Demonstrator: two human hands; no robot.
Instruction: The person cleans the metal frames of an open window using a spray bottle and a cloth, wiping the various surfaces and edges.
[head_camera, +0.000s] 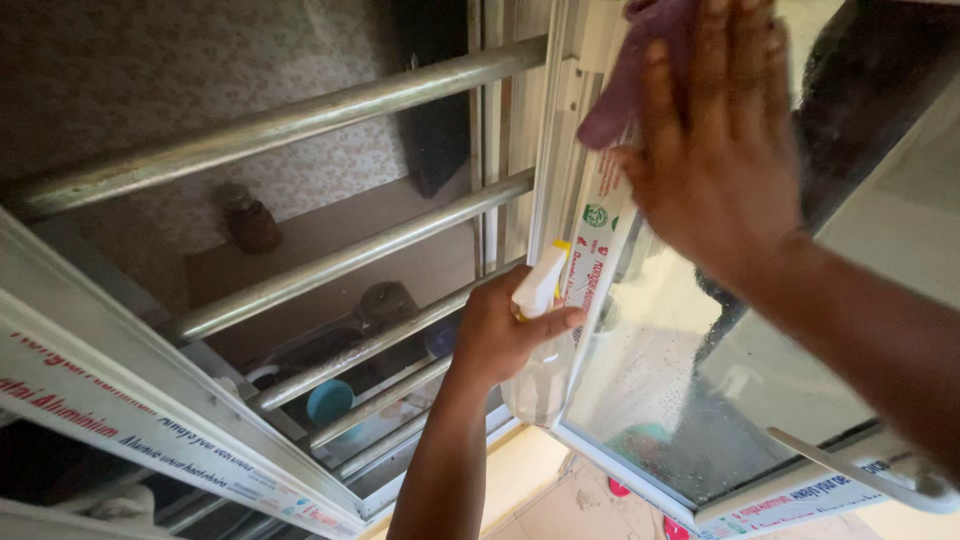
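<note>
Behind horizontal grey metal window bars (330, 262), at right of frame, my right hand (715, 150) pressed a purple cloth (625, 85) flat against the wet glass pane (680, 400); my left hand (500, 330), centre, gripped a clear spray bottle (538, 350) ready.

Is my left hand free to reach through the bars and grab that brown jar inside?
Probably not. The left hand is closed around a spray bottle, and the brown jar sits behind the metal bars, well off to the side.
</note>
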